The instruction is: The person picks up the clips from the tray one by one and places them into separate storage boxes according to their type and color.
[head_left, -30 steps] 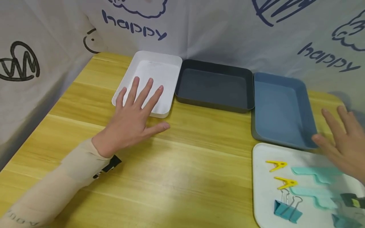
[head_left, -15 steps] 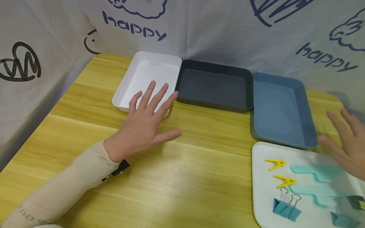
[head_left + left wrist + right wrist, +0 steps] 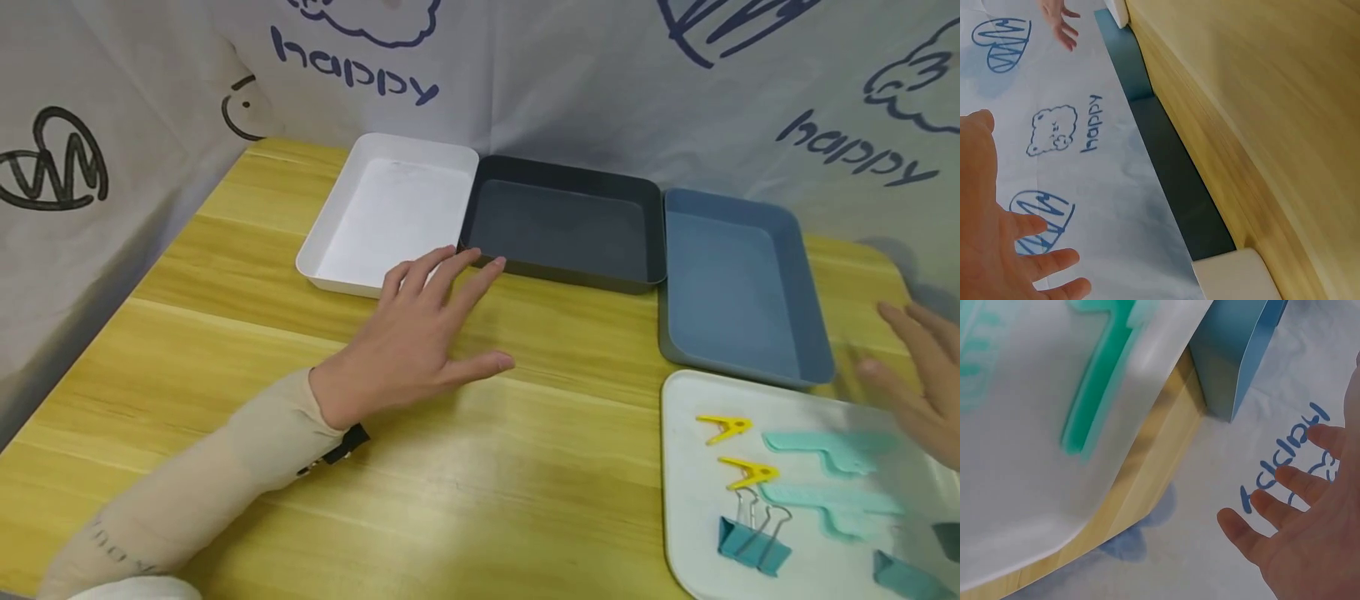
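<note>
My left hand (image 3: 405,346) hovers over the table, fingers spread and holding nothing, its fingertips overlapping the near corner of a shallow white bin (image 3: 390,217) and the dark grey bin (image 3: 562,225) in the head view. At the right edge is my right hand (image 3: 926,387), fingers extended and gripping nothing. It hangs over the far right part of a white tray (image 3: 686,500), beside the blue bin (image 3: 750,283). On that tray lie two yellow clips (image 3: 726,428), two mint-green T-shaped pieces (image 3: 832,450) and teal binder clips (image 3: 753,546). One binder clip is cut off at the right.
The three bins stand in a row along the back of the wooden table (image 3: 480,500). Behind them hangs a white cloth (image 3: 570,83) with drawings and "happy" on it. In the right wrist view, the table edge (image 3: 1147,500) runs past the tray's rim.
My left hand has slid to the right and a little nearer, from over the white bin to its near right corner. The right hand has drifted slightly rightward. The things on the tray stay put.
</note>
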The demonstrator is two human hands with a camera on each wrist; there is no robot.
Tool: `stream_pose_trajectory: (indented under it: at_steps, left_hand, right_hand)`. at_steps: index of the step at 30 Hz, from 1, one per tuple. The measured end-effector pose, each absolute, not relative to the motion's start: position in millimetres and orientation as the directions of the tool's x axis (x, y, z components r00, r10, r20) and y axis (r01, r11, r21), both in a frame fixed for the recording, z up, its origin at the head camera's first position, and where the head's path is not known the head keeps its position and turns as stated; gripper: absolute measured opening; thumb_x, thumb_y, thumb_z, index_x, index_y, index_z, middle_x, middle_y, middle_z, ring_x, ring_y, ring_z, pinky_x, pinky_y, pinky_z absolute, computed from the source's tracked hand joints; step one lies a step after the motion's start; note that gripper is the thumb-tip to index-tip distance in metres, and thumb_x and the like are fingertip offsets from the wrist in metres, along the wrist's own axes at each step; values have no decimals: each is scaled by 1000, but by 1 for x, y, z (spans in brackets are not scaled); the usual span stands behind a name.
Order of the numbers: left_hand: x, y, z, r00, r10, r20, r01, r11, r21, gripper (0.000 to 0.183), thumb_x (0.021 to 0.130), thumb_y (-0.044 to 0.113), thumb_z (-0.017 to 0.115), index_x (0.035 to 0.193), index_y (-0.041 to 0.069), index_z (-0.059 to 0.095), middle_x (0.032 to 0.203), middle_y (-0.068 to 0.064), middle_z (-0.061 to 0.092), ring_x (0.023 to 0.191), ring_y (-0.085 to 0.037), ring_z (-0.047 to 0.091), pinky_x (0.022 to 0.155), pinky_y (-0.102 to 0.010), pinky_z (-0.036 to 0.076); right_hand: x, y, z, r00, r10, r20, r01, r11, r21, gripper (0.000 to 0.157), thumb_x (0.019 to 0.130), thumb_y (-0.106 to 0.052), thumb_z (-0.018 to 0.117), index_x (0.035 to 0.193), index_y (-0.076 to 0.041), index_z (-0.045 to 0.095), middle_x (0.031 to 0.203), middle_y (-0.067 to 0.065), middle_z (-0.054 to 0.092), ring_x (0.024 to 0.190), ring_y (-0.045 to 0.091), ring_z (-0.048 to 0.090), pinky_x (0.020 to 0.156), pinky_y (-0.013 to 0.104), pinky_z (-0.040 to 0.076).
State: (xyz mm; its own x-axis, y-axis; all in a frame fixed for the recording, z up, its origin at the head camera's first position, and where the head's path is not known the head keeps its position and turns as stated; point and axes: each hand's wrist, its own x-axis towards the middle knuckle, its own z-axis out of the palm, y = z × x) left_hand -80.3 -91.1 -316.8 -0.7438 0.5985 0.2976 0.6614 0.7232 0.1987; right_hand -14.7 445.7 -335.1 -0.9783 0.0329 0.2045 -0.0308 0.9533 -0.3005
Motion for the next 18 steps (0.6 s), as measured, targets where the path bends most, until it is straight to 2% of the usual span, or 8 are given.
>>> stream_pose_trajectory:
  at_steps: [10,18]
  left_hand:
    - [-77,-74,-320,-703,648,292,705,687,174,85,94,71,58,158,17,40,153,-12,50,142,-36,43,113,-53,37]
    - [-74,-61,-322,-693,678,246,719,675,166,86,95,73,54,158,17,41,150,-12,52,142,-35,45,115,-53,37]
  right_hand:
    - [-10,461,-341,-974,61,220,-9,953,-304,70,112,-46,37,164,-2,19,167,37,13,155,59,11,124,75,6]
    - [-9,494,-359,-982,69,173,11,949,-314,72,112,-44,38,166,-4,12,168,35,9,157,56,6,124,75,4]
